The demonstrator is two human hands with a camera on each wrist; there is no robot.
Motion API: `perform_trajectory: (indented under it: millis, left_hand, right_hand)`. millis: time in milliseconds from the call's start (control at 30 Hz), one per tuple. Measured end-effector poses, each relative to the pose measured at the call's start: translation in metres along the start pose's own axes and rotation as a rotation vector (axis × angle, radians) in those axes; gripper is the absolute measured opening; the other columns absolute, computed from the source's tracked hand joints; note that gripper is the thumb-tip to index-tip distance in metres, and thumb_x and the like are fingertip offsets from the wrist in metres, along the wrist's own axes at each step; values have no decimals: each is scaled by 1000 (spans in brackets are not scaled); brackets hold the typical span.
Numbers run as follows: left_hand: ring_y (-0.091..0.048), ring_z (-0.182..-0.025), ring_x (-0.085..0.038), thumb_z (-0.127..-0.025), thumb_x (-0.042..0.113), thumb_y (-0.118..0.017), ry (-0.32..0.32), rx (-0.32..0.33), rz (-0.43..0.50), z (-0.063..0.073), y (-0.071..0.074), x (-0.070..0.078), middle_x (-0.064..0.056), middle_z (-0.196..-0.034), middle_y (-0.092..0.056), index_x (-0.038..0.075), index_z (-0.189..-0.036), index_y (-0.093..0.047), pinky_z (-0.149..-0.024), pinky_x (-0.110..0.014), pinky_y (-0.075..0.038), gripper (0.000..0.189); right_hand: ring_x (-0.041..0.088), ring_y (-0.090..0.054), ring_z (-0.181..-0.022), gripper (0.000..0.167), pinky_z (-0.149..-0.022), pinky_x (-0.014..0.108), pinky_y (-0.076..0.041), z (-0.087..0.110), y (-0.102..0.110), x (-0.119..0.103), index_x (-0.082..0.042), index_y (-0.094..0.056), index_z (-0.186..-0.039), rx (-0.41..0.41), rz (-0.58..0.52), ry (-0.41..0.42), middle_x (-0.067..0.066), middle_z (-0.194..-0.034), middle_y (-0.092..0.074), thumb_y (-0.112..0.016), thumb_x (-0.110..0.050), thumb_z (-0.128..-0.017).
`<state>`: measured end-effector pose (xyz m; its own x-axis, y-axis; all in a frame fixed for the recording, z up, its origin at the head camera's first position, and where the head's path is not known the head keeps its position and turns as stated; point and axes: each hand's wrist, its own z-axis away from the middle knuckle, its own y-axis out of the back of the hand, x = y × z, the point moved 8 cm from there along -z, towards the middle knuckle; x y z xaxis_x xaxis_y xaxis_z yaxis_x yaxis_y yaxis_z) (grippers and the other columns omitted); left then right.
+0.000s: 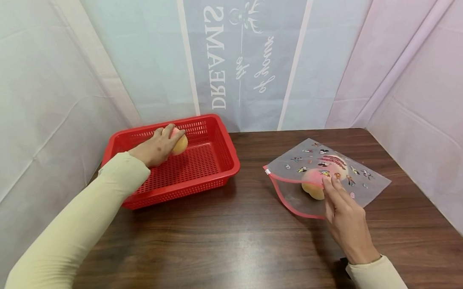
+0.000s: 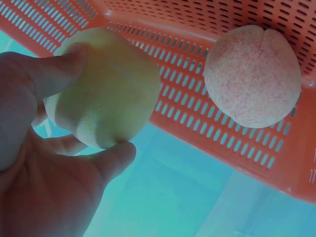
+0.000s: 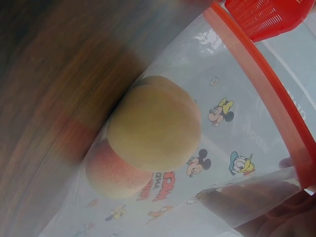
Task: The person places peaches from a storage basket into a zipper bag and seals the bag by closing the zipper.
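My left hand grips a yellow-and-pink peach inside the red plastic basket. In the left wrist view, thumb and fingers curl round that peach, and a second, speckled pink peach lies beside it against the slotted wall. At the right, my right hand pinches the red-edged mouth of a clear zip bag printed with cartoon figures. Its mouth gapes towards me. Two peaches lie in the bag; the right wrist view shows a yellowish peach in front of a redder peach.
Both basket and bag rest on a dark wood table, the basket at the back left. A printed cloth hangs behind the table, with pale cloth walls at both sides. A small black object shows by the right wrist.
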<state>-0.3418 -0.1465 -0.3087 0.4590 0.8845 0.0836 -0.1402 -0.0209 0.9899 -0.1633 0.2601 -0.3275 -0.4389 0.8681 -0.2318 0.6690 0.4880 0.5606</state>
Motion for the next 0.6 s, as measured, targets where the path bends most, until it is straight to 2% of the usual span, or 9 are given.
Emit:
perform_trajectory:
  millis: [233, 400, 600]
  left_hand:
    - [-26, -136, -54, -96, -10, -50, -42, 51, -8, 7, 5, 7, -30, -156, -15, 6, -154, -25, -98, -63, -44, 65]
    - [-26, -136, -53, -94, -12, -51, -79, 85, -14, 11, 9, 16, -30, -156, -16, 6, -153, -25, -96, -61, -46, 67]
    - [-28, -135, -51, -93, -12, -53, -109, 120, -9, 13, 14, 24, -28, -154, -19, 7, -153, -26, -97, -59, -47, 69]
  right_hand:
    - [45, -65, -108, 55, -80, 69, -47, -1, -1, -1, 2, -67, -126, -4, -2, -2, 27, -124, -63, -75, 17, -73]
    - [45, -64, -110, 58, -82, 70, -46, -2, -1, 0, 2, -66, -127, -25, 3, -30, 27, -125, -63, -77, 17, -72]
    - [44, -64, -110, 59, -82, 68, -47, -3, -1, -1, 3, -66, -127, -18, 7, -20, 27, -125, -63, -77, 17, -72]
